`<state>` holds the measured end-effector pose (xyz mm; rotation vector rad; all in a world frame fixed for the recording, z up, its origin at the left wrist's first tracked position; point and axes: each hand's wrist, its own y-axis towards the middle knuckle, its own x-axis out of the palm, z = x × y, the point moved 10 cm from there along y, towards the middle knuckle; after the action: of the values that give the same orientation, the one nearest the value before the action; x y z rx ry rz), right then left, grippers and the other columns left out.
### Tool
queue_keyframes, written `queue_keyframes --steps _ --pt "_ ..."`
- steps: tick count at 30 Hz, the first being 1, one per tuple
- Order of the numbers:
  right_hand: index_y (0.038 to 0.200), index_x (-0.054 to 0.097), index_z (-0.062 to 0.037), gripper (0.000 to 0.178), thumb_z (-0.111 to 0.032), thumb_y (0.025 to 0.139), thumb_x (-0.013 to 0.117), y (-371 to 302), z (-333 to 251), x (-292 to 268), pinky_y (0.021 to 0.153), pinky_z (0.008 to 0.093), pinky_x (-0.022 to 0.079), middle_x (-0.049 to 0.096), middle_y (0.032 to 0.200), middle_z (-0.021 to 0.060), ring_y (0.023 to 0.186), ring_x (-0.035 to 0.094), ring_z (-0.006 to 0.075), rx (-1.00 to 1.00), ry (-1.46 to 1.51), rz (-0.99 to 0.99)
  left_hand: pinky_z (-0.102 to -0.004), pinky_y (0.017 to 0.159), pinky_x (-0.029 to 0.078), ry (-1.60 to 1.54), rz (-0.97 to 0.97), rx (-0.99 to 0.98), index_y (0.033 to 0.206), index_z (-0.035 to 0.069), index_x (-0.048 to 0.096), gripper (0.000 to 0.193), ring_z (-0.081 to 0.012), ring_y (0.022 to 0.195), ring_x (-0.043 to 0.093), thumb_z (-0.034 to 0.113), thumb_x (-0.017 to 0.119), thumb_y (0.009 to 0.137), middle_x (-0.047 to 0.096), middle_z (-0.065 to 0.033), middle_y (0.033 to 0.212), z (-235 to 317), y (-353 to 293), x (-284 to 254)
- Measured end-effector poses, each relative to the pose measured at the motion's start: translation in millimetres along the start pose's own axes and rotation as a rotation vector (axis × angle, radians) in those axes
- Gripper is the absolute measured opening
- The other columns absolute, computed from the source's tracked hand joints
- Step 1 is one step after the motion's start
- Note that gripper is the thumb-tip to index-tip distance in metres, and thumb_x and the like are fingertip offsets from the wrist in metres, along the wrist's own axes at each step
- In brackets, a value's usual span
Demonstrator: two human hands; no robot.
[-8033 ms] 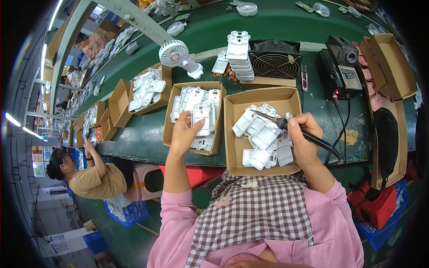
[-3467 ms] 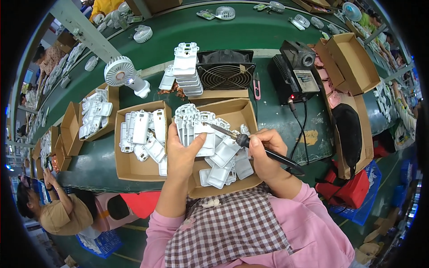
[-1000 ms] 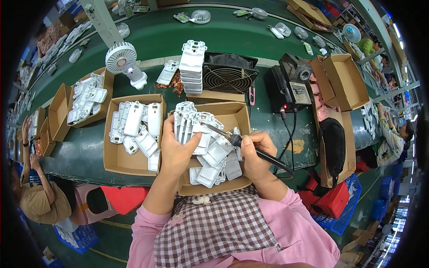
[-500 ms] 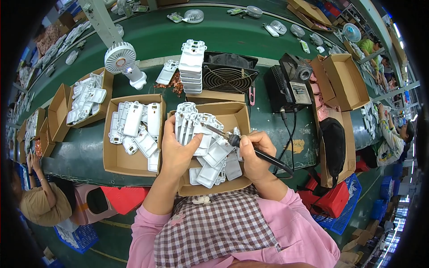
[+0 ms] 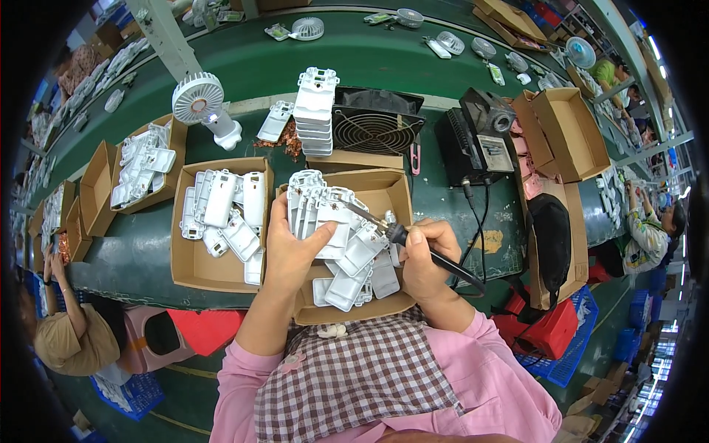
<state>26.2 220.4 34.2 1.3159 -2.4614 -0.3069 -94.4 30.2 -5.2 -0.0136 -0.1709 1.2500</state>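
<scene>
My left hand (image 5: 294, 252) grips several white plastic housings (image 5: 304, 201), fanned side by side like cards, over a cardboard box (image 5: 399, 193). Closed around a soldering iron (image 5: 396, 233) is my right hand (image 5: 430, 260). The iron's thin metal tip points up and left, right by the upper end of the held housings; whether it touches them I cannot tell. Beneath the hands, loose white housings (image 5: 345, 286) lie in the box. The iron's black cable curves back toward a black soldering station (image 5: 467, 144) at the right.
Left of my hands, a second cardboard box (image 5: 177, 255) holds more white housings. A stack of housings (image 5: 316, 111) stands beside a black fan (image 5: 375, 129) and copper-coloured scraps (image 5: 292, 140). A white handheld fan (image 5: 203, 103) stands farther left. Behind runs a green conveyor (image 5: 244, 55) carrying fan parts.
The soldering iron and my right hand have shifted slightly right and down. The left hand keeps hold of the housings. Fan parts on the conveyor have moved left.
</scene>
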Motion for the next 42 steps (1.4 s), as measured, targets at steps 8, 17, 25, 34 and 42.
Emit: queue_keyframes --steps 8,17,25,34,42 --pt "0.09 0.052 -0.0011 0.009 -0.005 0.09 0.06 -5.7 -6.5 -0.4 0.057 0.0211 0.043 0.058 0.075 0.0065 0.062 0.051 0.0069 0.011 0.081 0.009 -0.0274 0.087 0.048 -0.177 -0.006 -0.1 0.13 -0.002 0.038 0.059 -0.0148 0.103 0.057 0.004 0.07 0.081 0.057 -0.0107 0.115 -10.9 -0.9 1.8" --pt "0.083 0.054 -0.0019 0.012 -0.006 0.089 0.063 -4.7 -7.6 6.3 0.054 0.0225 0.041 0.059 0.073 0.0057 0.06 0.051 0.0071 -0.045 -0.068 -0.072 -0.0289 0.089 0.047 -0.006 0.078 0.113 0.129 -0.003 0.039 0.052 -0.0143 0.103 0.057 0.0 0.063 0.082 0.056 -0.0112 0.115 5.1 -5.2 -5.0" --pt "0.08 0.054 -0.0029 0.014 -0.008 0.088 0.065 -3.0 -8.7 10.0 0.052 0.0237 0.041 0.058 0.069 0.0048 0.057 0.05 0.0078 -0.074 -0.18 -0.095 -0.0279 0.086 0.048 0.025 0.1 0.1 0.126 -0.003 0.042 0.05 -0.0137 0.1 0.058 0.0 0.064 0.082 0.058 -0.011 0.112 8.6 -6.4 -6.6" --pt "0.08 0.053 -0.0028 0.015 -0.007 0.088 0.065 -2.0 -10.1 11.7 0.051 0.0235 0.04 0.058 0.067 0.005 0.056 0.049 0.0074 -0.074 -0.178 -0.096 -0.0282 0.086 0.048 0.024 0.104 0.106 0.126 -0.004 0.042 0.049 -0.0142 0.099 0.058 0.0 0.064 0.082 0.058 -0.0116 0.111 8.7 -5.3 -8.0" --pt "0.08 0.053 -0.0026 0.014 -0.006 0.088 0.064 -1.5 -8.7 13.4 0.051 0.0237 0.041 0.059 0.066 0.005 0.056 0.051 0.0073 -0.071 -0.196 -0.12 -0.0282 0.086 0.048 -0.003 0.093 0.09 0.126 -0.004 0.042 0.05 -0.0143 0.1 0.058 -0.001 0.063 0.081 0.058 -0.0119 0.112 5.1 -4.6 -8.4"
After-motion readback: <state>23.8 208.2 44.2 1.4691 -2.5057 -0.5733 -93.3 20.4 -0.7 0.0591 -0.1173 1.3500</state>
